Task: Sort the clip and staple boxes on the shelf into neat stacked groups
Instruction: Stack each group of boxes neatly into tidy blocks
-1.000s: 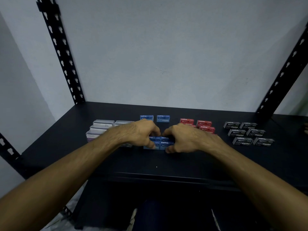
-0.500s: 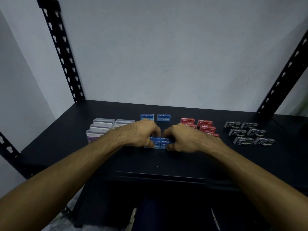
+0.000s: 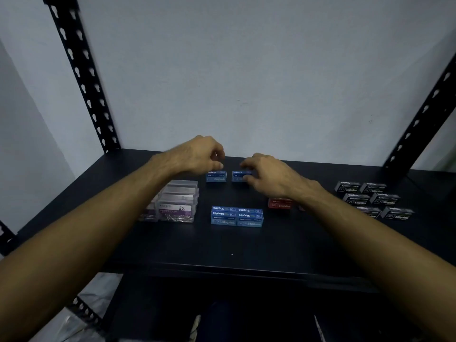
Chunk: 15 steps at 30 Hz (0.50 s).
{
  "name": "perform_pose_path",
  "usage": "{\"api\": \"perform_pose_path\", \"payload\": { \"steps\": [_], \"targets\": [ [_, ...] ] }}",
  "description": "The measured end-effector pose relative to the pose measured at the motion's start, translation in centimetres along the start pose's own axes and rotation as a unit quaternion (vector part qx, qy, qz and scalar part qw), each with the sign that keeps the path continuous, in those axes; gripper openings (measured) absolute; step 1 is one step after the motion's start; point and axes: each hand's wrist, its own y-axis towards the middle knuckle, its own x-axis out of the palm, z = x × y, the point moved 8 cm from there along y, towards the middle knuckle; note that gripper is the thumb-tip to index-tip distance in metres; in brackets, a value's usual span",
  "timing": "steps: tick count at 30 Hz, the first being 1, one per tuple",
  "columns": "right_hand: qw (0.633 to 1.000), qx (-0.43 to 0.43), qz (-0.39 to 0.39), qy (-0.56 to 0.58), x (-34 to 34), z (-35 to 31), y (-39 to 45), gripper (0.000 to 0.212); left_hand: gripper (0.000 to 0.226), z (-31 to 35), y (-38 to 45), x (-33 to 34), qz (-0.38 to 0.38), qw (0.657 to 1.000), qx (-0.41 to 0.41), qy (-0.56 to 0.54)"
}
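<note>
so both hands are up at the back of the black shelf right now, reaching for the two loose blue staple boxes there. The left hand hovers just above the left blue box, fingers curled down with the thumb tip right at its top edge, but honestly can't tell if it's actually got hold of it. The right hand has its fingers curled over the end of the right blue box, looks like it's pinching it. Both boxes lie with the long side running left-right, printed face toward the camera, a small gap between them.

Nearer the front edge is the blue stack, four boxes showing, tight together, long axis also left-right; the top labels read upside down, the front ones upright.

To the left, clear paper clip boxes stacked in a bunch, purple label facing front. A red staple box peeks out under the right wrist. Far right, the black staple boxes lie in staggered rows, well apart from the blue ones
</note>
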Motion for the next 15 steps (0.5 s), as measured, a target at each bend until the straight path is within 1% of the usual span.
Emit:
{"api": "perform_pose_path", "payload": {
  "steps": [3,5,8,10,15],
  "targets": [
    [1.000,0.017,-0.010,-0.023,1.3,0.8,2.0,0.046,0.041,-0.8,2.0,1.5,-0.030,0.999,-0.009,0.024],
    [0.999,0.023,-0.023,-0.035,2.2,1.1,3.1,0.044,0.041,-1.2,2.9,2.5,-0.050,0.998,-0.007,0.034],
    [0.998,0.021,-0.034,-0.044,3.0,1.3,4.1,0.027,0.035,-1.6,3.6,3.8,-0.065,0.997,-0.008,0.035],
    [0.998,0.022,-0.041,-0.037,3.5,1.4,4.4,0.020,0.030,-1.8,3.8,4.4,-0.066,0.997,-0.007,0.034],
    [0.999,0.011,-0.038,-0.009,3.7,1.1,4.8,0.020,0.016,-1.5,4.1,4.7,-0.046,0.998,0.010,0.030]
  ]
}}
